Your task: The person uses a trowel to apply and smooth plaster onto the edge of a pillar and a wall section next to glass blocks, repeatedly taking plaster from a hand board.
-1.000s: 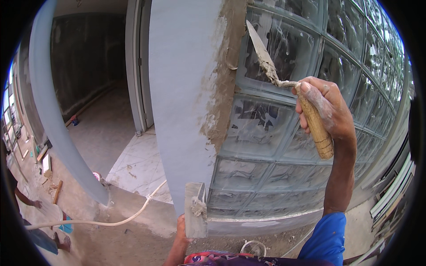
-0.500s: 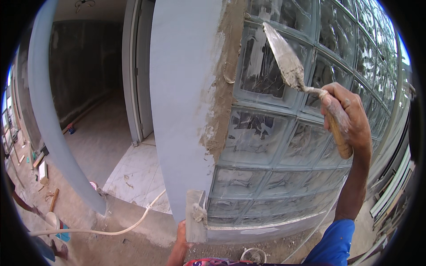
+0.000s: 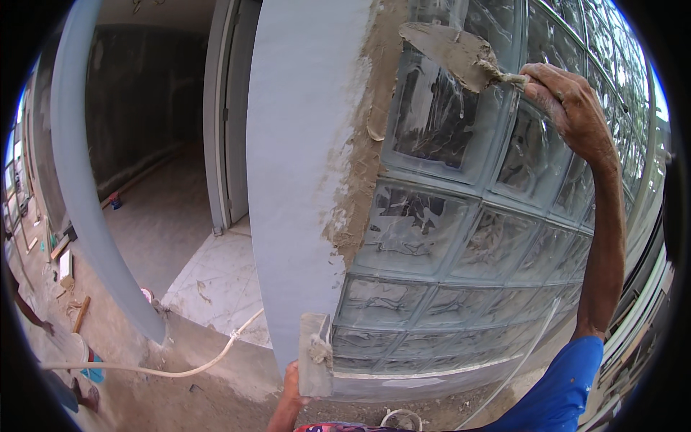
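My right hand (image 3: 565, 108) is raised at upper right, closed on a pointed trowel (image 3: 453, 54) whose blade has grey-brown mortar on it and lies across the glass block wall (image 3: 417, 223), near a rough mortar strip (image 3: 360, 180). That strip runs along the edge of the pale blue-grey wall (image 3: 288, 144). Whether the blade touches the blocks or strip, I cannot tell. My left hand (image 3: 291, 381), low at centre, grips a flat rectangular mortar board (image 3: 311, 378) held upright, with a lump of mortar on its face; most of those fingers are behind it.
An open doorway (image 3: 151, 122) with a tiled threshold stands left. A pale hose (image 3: 173, 371) crosses the lower left, where another person's arm (image 3: 29, 313) and foot show beside a bucket (image 3: 86, 360). A second bucket (image 3: 399, 421) sits below me; long strips (image 3: 637, 338) lie at right.
My right hand has moved up and to the right with the trowel, its blade now tilted nearer horizontal with its mortar-covered face showing. My left hand and board have shifted slightly down in view.
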Motion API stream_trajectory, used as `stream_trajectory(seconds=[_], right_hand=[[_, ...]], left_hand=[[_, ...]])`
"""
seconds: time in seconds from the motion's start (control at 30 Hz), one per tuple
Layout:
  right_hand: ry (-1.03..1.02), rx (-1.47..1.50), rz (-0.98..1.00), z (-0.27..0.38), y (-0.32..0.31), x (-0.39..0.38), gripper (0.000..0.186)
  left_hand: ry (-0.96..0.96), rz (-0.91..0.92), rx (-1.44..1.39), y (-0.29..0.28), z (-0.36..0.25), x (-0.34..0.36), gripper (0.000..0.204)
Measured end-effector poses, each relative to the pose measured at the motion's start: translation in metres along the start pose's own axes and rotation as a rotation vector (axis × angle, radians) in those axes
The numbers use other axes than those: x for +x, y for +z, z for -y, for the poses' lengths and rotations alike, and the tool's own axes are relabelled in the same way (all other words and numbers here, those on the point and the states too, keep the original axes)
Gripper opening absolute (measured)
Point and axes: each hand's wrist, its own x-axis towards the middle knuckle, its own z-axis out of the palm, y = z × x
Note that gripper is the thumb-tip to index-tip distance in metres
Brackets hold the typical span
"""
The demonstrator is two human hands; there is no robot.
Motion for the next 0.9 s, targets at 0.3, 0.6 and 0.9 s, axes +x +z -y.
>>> stream_trajectory(seconds=[0.3, 0.6, 0.9], right_hand=[[-0.061, -0.145, -0.068, -0.017, 0.012, 0.014, 0.032], [-0.131, -0.15, -0.099, -0.014, 0.0, 0.015, 0.03], [-0.161, -0.171, -0.071, -0.017, 0.004, 0.023, 0.029]], left_hand=[[-0.005, 0.052, -0.026, -0.006, 0.005, 0.008, 0.033], [-0.017, -0.062, 0.039, 0.009, 0.004, 0.008, 0.033], [-0.028, 0.045, -0.003, -0.009, 0.013, 0.012, 0.038]])
